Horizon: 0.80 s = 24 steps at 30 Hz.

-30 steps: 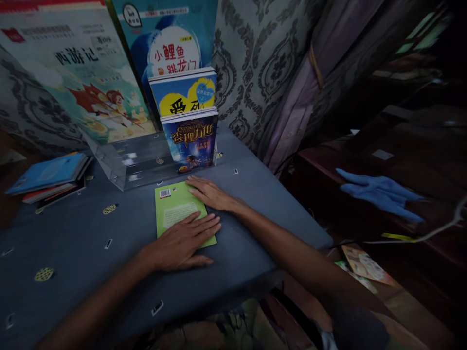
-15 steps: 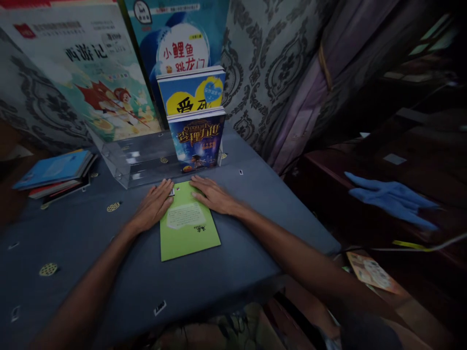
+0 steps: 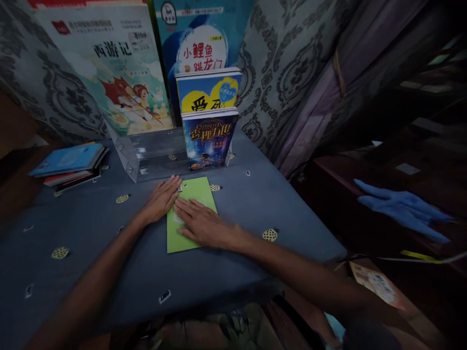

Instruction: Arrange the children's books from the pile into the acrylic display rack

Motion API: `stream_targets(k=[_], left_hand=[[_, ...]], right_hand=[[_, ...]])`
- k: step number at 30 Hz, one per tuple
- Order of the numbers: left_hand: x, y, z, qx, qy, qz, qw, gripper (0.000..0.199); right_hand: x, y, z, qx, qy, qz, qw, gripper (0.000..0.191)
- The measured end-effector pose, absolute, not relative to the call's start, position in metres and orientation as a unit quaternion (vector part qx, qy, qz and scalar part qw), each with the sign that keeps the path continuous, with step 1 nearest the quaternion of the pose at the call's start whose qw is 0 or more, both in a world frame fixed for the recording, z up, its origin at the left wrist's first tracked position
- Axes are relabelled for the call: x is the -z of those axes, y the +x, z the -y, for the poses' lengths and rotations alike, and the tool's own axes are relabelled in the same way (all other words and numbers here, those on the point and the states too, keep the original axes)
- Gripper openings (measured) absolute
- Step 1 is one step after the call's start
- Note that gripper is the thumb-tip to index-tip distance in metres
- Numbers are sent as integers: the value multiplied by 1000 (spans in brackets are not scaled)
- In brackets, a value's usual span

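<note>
A green book lies flat on the blue patterned tablecloth. My left hand rests at its upper left edge, fingers stretched out towards the top corner. Across the middle of the cover lies my right hand, palm down with the fingers extended, hiding most of the pale text patch. Neither hand grips anything. Just behind the green book, a dark blue book stands upright in a clear acrylic rack.
Behind it stand a blue-yellow book, a teal book and a large pale book. A book stack lies at left. Blue gloves lie on a dark surface at right, beyond the table edge.
My right hand has slid from the green book's upper right corner down onto the middle of its cover. My left hand remains at the upper left edge. The whole view has shifted slightly.
</note>
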<state>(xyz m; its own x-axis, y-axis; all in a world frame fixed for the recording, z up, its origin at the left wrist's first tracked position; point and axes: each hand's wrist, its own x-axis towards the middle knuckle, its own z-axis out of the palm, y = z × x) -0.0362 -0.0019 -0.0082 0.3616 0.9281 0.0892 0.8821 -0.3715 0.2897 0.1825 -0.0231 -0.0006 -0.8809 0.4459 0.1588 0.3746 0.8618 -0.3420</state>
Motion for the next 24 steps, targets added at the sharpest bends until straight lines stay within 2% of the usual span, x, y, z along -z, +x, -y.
stream_targets(k=[10,24], left_hand=[[6,-34,2,-109,817,-559,95,67],[9,-36,2,-113,820,-553,97,65]], right_hand=[[0,184,70,-132,-149,973,113,55],[13,239,45,-161,-216,956,116,81]])
